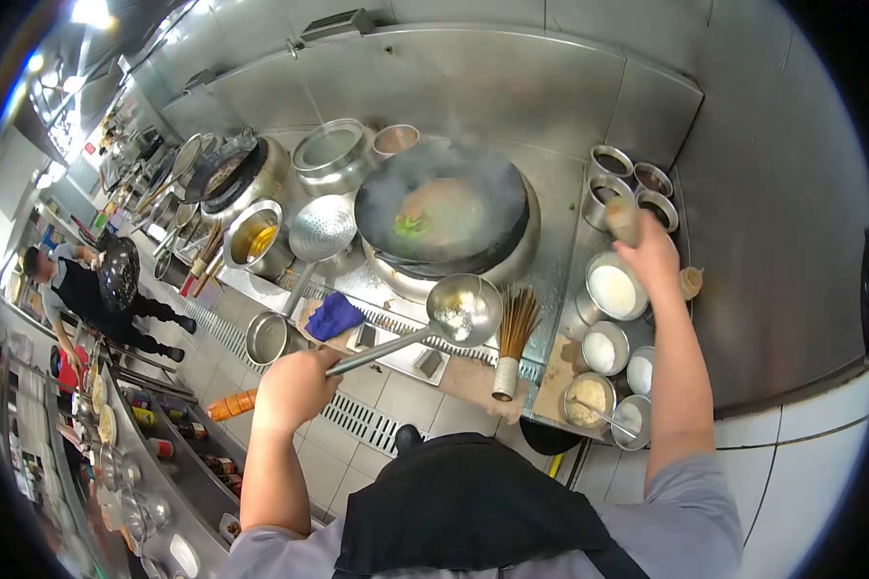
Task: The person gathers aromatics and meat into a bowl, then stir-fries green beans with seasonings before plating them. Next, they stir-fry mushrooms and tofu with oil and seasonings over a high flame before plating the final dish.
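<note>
Clutching ladle [381, 350], L hand [297, 388] closed, its bowl [465, 311] fwd-R; R hand [652, 256] grips btl [623, 222].

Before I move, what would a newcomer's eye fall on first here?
Probably the steaming wok near the centre, with something green inside. Next, the ladle in front of it, held by the left hand, something white in its bowl. Then, at right, the right hand gripping what looks like a bottle.

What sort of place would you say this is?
Probably a restaurant kitchen: a steaming wok on a metal range, several seasoning containers, and another person in an apron carrying a wok.
</note>
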`<state>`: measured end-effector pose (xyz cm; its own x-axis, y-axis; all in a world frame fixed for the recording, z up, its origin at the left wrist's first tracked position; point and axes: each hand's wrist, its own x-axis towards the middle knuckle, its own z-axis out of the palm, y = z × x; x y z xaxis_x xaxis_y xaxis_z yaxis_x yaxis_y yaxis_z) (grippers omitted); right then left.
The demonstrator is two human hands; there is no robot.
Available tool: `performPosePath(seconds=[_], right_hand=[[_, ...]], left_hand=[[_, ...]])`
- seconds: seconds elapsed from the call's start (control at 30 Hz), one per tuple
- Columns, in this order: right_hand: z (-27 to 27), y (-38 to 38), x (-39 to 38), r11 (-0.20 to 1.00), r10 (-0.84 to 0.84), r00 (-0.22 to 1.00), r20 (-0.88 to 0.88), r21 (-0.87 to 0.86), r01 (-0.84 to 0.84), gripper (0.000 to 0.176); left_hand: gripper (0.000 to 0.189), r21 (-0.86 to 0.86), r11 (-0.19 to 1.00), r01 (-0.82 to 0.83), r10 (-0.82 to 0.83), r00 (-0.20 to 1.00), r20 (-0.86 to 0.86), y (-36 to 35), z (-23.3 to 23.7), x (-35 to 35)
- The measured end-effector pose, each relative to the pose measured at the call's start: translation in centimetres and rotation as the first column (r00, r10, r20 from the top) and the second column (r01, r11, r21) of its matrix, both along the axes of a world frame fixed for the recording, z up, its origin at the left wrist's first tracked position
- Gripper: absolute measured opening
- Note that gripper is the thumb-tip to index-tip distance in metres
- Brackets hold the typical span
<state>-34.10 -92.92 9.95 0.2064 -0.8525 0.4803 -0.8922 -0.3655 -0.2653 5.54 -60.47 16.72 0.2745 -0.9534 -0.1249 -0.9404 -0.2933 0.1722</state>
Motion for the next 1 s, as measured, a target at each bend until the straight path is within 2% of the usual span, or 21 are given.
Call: performPosePath(seconds=[0.07, 0.13, 0.17, 0.23, 0.27, 0.37, 0.43, 0.47, 0.5, 0.53, 0.57, 0.6, 0.63, 0.7, 0.73, 0.77, 0.87, 0.93, 0.97, 1.0], right_hand=[[2.5, 0.5, 4.4, 0.984, 0.171, 0.929, -0.328, 0.098, -0.146, 0.051], [0.6, -2.3, 8.0, 0.979, 0.167, 0.834, -0.525, -0.014, -0.205, 0.041], [-0.2, -3.5, 9.6, 0.979, 0.168, 0.834, -0.525, -0.013, -0.206, 0.041], [-0.2, -5.6, 12.1, 0.998, 0.047, 0.717, -0.696, 0.002, -0.063, 0.036], [0.3, -6.0, 12.1, 0.998, 0.044, 0.72, -0.693, -0.001, -0.062, 0.036], [2.9, -5.8, 10.1, 0.999, -0.029, 0.788, -0.615, -0.003, 0.034, 0.035], [4.9, -3.5, 6.5, 0.992, 0.107, 0.887, -0.449, 0.104, -0.067, 0.028], [4.9, -2.8, 4.6, 0.993, 0.095, 0.888, -0.449, 0.101, -0.055, 0.028], [4.7, -2.1, 2.4, 0.976, 0.121, 0.966, -0.229, 0.206, -0.073, 0.038], [4.4, -1.2, 0.4, 0.947, 0.113, 0.994, 0.003, 0.302, -0.109, 0.048], [3.7, -0.3, -1.5, 0.949, 0.085, 0.996, -0.004, 0.304, -0.079, 0.048], [2.6, 0.7, -3.6, 0.911, 0.017, 0.949, 0.315, 0.386, -0.144, 0.054], [1.3, 1.6, -6.0, 0.874, -0.09, 0.8, 0.593, 0.432, -0.223, 0.061], [-1.6, 3.3, -9.8, 0.914, -0.173, 0.613, 0.771, 0.358, -0.192, 0.055], [-2.5, 4.5, -10.7, 0.942, -0.191, 0.528, 0.828, 0.306, -0.139, 0.055], [-4.1, 4.7, -12.1, 0.958, -0.209, 0.497, 0.843, 0.279, -0.071, 0.054], [-8.7, 4.5, -14.8, 0.97, -0.234, 0.562, 0.794, 0.231, 0.077, 0.054], [-10.7, 4.1, -14.7, 0.952, -0.305, 0.681, 0.666, 0.216, 0.215, 0.053], [-10.8, 4.4, -14.6, 0.924, -0.379, 0.686, 0.62, 0.299, 0.24, 0.055], [-11.3, 4.5, -14.6, 0.924, -0.378, 0.686, 0.622, 0.3, 0.237, 0.055]], left_hand=[[0.022, -0.01, 1.0, 0.015, -0.014, 1.0, 0.018, 0.5, -0.3, 0.1], [0.024, 0.011, 1.0, 0.016, -0.016, 1.0, 0.004, 0.8, -0.5, 0.1], [0.024, 0.013, 1.0, 0.016, -0.016, 1.0, 0.004, 0.9, -0.5, 0.0], [0.027, 0.054, 0.999, 0.004, -0.004, 1.0, 0.015, 0.8, -0.1, -0.2], [0.027, 0.051, 0.999, 0.005, -0.006, 1.0, 0.019, 0.8, 0.0, -0.3], [0.025, 0.037, 0.999, -0.005, 0.005, 1.0, -0.001, 1.0, 0.3, -0.5], [0.024, 0.025, 1.0, -0.01, 0.011, 1.0, -0.013, 1.2, 0.0, -0.3], [0.023, 0.01, 1.0, -0.021, 0.021, 0.999, -0.025, 1.2, -0.2, -0.1], [0.023, 0.007, 1.0, -0.007, 0.007, 1.0, -0.028, 1.3, -0.2, 0.2], [0.022, 0.006, 1.0, -0.012, 0.012, 1.0, -0.027, 1.4, -0.3, 0.5], [0.022, 0.006, 1.0, -0.007, 0.007, 1.0, -0.028, 1.0, -0.1, 0.4], [0.025, -0.011, 0.999, -0.043, 0.042, 0.997, -0.059, 0.7, 0.7, -0.4], [0.025, -0.034, 0.999, -0.042, 0.04, 0.997, -0.061, 0.5, 0.4, -0.3], [0.025, -0.059, 0.998, -0.011, 0.007, 0.998, -0.059, 0.1, -0.2, 0.0], [0.025, -0.069, 0.998, 0.01, -0.014, 0.999, -0.052, -0.2, -0.1, -0.3], [0.026, -0.029, 0.999, -0.02, 0.019, 0.998, -0.058, -0.6, 0.5, -0.8], [0.027, -0.019, 1.0, 0.019, -0.021, 0.998, -0.059, -1.5, 0.5, -1.2], [0.027, -0.021, 0.999, 0.033, -0.033, 0.999, -0.011, -2.1, 0.5, -1.6], [0.027, -0.015, 0.999, 0.039, -0.039, 0.999, -0.002, -2.4, 0.9, -2.1], [0.027, -0.007, 0.999, 0.043, -0.043, 0.999, 0.006, -2.4, 1.2, -2.3]])
